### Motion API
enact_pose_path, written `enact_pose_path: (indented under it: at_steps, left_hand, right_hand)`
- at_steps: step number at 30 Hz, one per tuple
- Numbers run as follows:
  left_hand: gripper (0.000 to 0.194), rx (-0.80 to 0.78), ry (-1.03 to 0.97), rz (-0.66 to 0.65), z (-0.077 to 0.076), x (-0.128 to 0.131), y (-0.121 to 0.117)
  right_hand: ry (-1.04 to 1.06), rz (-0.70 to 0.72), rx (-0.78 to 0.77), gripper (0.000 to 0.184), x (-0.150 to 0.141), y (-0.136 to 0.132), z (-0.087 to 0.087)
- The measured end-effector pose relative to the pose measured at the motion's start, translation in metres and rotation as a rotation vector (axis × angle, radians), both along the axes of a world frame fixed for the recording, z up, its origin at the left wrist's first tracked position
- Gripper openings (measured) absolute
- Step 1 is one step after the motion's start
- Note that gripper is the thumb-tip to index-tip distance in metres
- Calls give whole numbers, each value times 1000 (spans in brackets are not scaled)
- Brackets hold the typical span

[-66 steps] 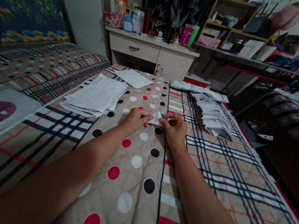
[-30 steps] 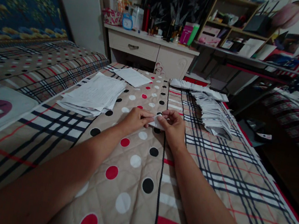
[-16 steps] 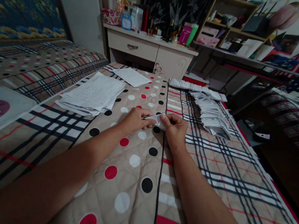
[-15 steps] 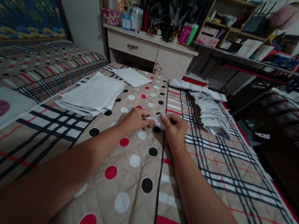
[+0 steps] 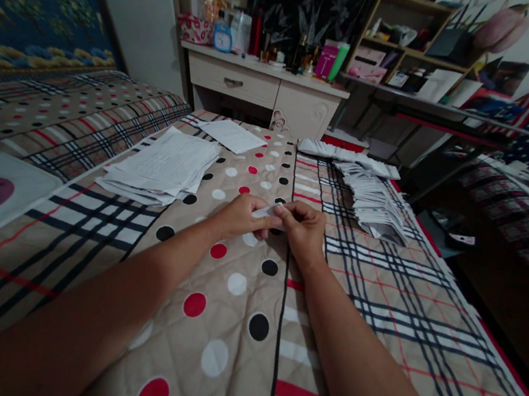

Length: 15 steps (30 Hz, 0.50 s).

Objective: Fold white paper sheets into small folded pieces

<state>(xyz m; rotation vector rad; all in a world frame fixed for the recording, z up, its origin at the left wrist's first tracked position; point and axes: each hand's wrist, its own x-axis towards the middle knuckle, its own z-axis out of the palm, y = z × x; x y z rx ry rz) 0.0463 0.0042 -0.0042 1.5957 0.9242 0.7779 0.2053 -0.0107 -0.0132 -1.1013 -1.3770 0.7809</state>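
- The head camera looked forward and down from above the near quilt (image 5: pixel 237 318).
- It faced the far dresser (image 5: pixel 305 107), with shelves (image 5: pixel 411 51) at far right.

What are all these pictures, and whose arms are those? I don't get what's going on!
There's no robot here, just a person's bare arms. One camera, worn on the head, looks forward and down, so you see what's in front of that person. The left hand and right hand pinch a small white paper between them. They're over a dotted and checked bedspread. On it, a pile of papers lies to the left, and a row of narrow white papers to the right.
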Motion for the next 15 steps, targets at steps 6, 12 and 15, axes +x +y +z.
enact_pose_path:
  at_steps: [6,12,15]
  left_hand:
    - [34,-42,17,101,4,4,-3]
    - [35,31,-100,320,-3,-3,5]
    - [38,42,-118,326,-4,-3,5]
  right_hand:
    - [43,101,-59,30,-4,-1,0]
    - [-15,106,-71,45,-4,2,-5]
    - [-30,122,-52,47,-4,2,-4]
